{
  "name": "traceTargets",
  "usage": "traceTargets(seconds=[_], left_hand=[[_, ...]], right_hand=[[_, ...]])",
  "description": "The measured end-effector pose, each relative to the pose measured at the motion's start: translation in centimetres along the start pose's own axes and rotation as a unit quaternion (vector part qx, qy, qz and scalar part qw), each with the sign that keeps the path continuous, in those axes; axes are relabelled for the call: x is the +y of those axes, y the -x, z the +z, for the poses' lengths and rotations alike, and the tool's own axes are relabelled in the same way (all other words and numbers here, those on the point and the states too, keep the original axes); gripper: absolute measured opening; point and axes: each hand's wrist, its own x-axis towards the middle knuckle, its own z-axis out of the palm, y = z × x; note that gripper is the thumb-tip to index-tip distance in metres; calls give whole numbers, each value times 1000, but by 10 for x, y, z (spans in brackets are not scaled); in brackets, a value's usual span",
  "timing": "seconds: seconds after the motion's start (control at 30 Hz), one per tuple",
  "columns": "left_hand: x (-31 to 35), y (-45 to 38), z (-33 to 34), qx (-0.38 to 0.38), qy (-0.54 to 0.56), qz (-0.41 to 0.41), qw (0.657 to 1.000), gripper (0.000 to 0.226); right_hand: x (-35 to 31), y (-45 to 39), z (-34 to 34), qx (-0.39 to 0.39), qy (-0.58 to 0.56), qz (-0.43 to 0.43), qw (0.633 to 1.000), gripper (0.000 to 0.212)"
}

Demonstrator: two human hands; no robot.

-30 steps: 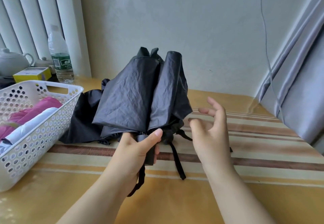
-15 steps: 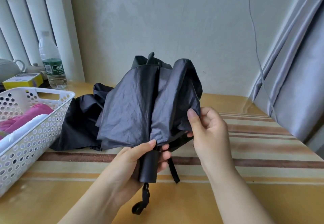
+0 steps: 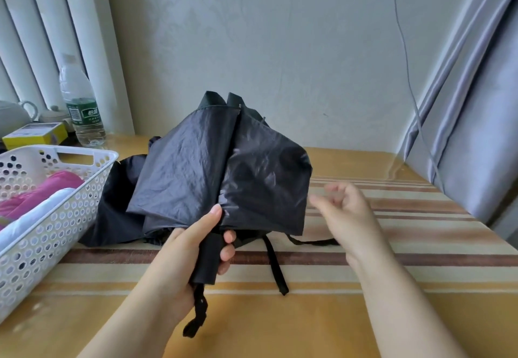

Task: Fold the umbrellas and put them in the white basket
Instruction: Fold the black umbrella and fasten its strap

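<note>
The left hand (image 3: 193, 248) grips the black umbrella (image 3: 224, 172) by its handle, canopy upright above the striped table (image 3: 392, 248) beside the white basket (image 3: 56, 206), so the empty, loosely curled right hand (image 3: 347, 212) can gather its loose panels

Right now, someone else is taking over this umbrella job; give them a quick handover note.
Left hand grips the black umbrella by its handle, canopy up and loose.
Right hand is free beside the canopy, fingers loosely curled, blurred.
White basket sits at left, with a pink and a white bundle already in it.
More black fabric lies on the table behind the umbrella.
Left: smooth the panels, wrap, fasten the strap, put it in the basket.
</note>
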Motion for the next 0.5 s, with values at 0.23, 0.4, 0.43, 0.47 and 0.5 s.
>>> traceTargets(seconds=[0.23,0.4,0.43,0.47,0.5], left_hand=[[-1,-7,-13,-75,-60,-44,994,47],[-1,-1,-8,-41,-125,-15,991,28],[-1,0,-8,-35,-136,-13,990,28],[-1,0,-7,-30,-149,-12,988,29],[-1,0,-7,-27,-160,-11,987,29]], right_hand=[[10,-10,-17,-111,-115,-133,978,27],[6,-3,-26,-197,-179,-130,955,42],[5,-1,-26,-216,-151,-109,959,47],[5,0,-25,-236,-100,-94,962,54],[5,0,-24,-267,-40,-85,959,63]])
